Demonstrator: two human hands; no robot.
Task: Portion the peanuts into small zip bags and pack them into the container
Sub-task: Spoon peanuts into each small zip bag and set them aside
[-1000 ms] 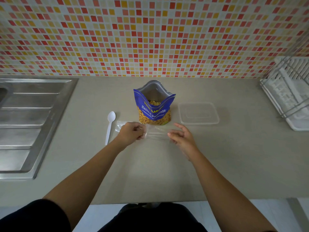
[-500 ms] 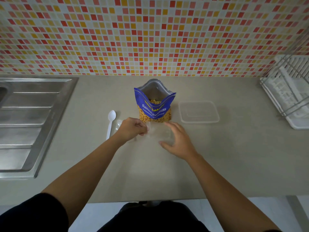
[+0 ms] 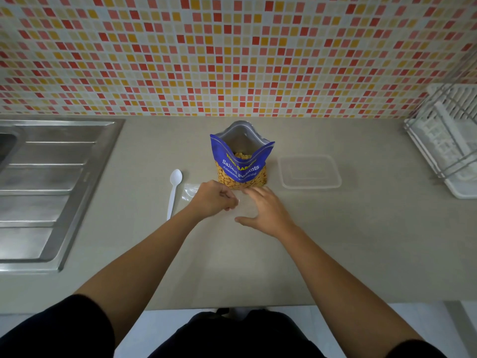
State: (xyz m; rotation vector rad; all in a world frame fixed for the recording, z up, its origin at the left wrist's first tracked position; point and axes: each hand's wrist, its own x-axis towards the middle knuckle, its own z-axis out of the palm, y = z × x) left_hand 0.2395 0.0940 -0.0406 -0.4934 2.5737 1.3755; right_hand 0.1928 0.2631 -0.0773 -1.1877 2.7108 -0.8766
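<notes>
A blue bag of salted peanuts (image 3: 241, 161) stands open and upright on the counter. Just in front of it lie clear small zip bags (image 3: 189, 191), flat on the counter and mostly hidden under my hands. My left hand (image 3: 215, 200) has its fingers curled and pinches the edge of a clear bag. My right hand (image 3: 265, 211) lies spread with straight fingers on the bag (image 3: 245, 206) beside it. A clear rectangular container (image 3: 309, 171) sits to the right of the peanut bag. A white plastic spoon (image 3: 173, 189) lies to the left.
A steel sink drainboard (image 3: 51, 182) fills the left of the counter. A white dish rack (image 3: 449, 140) stands at the far right. A mosaic tiled wall (image 3: 232, 55) rises behind. The counter's front edge (image 3: 335, 303) runs just before my body.
My right hand has moved left and forward onto the clear bag, closing toward my left hand. My left hand stays in place, pinching the bag.
</notes>
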